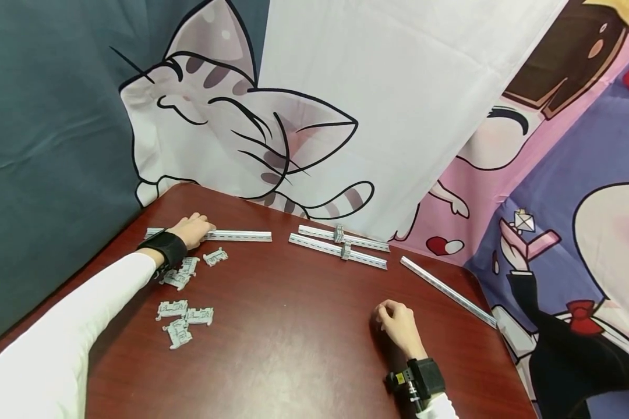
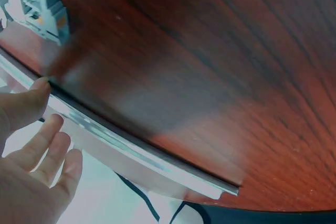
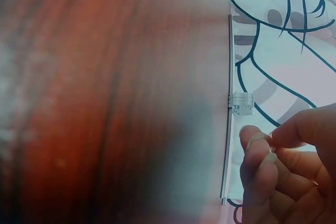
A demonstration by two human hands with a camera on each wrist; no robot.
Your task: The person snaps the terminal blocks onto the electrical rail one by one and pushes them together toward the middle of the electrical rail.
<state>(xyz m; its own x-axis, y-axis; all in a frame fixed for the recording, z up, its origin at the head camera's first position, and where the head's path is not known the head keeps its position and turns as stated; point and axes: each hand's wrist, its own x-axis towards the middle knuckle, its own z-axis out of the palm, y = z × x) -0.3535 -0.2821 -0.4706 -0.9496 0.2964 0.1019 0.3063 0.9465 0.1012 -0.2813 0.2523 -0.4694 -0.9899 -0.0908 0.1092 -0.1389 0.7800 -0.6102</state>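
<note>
My left hand point(image 1: 190, 231) is at the back left of the table, over a slotted metal DIN rail point(image 1: 241, 235). In the left wrist view its thumb presses one long edge of the rail point(image 2: 131, 148), and the other fingers curl in along the opposite side. Part of the rail is hidden under the hand. A grey terminal block point(image 2: 44, 9) stands close to the thumb. My right hand point(image 1: 400, 326) is held low over the table's right half. Its fingers are loosely curled, thumb near the fingertips, with nothing between them.
Loose terminal blocks lie in a pile point(image 1: 180, 273), singly point(image 1: 216, 256) and as a group of three point(image 1: 178, 323). Two rails point(image 1: 314, 242) at the back each carry clipped-on blocks point(image 1: 346, 251). Another bare rail point(image 1: 445, 289) lies along the right edge. Printed cloth point(image 1: 398, 87) hangs behind.
</note>
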